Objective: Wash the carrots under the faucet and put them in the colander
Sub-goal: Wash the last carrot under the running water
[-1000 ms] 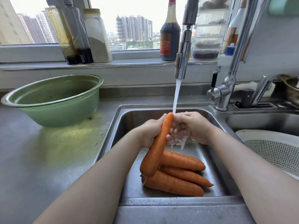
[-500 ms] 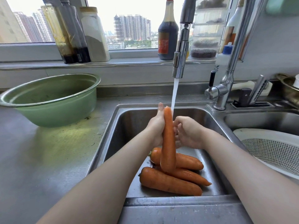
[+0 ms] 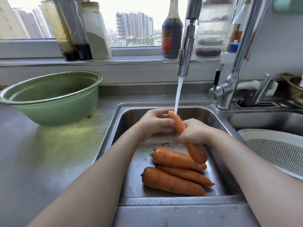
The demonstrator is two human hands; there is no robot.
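Observation:
Water runs from the faucet (image 3: 185, 46) onto the thin tip of an orange carrot (image 3: 195, 150) that I hold over the sink (image 3: 218, 122). My right hand (image 3: 195, 132) grips the carrot round its middle, thick end pointing down to the right. My left hand (image 3: 155, 123) curls its fingers round the upper part near the tip. Three more carrots (image 3: 172, 182) lie on the sink floor below. The white colander (image 3: 277, 149) sits in the second basin at the right.
A green basin (image 3: 50, 97) stands on the steel counter at the left. Bottles and jars (image 3: 75, 30) line the windowsill, a dark sauce bottle (image 3: 171, 28) among them. The faucet base and lever (image 3: 224, 90) rise behind the sink's right corner.
The carrot has tilted from leaning left, through upright, to leaning right with its thick end low at the right. My right hand now wraps round its middle; my left moved up to the tip.

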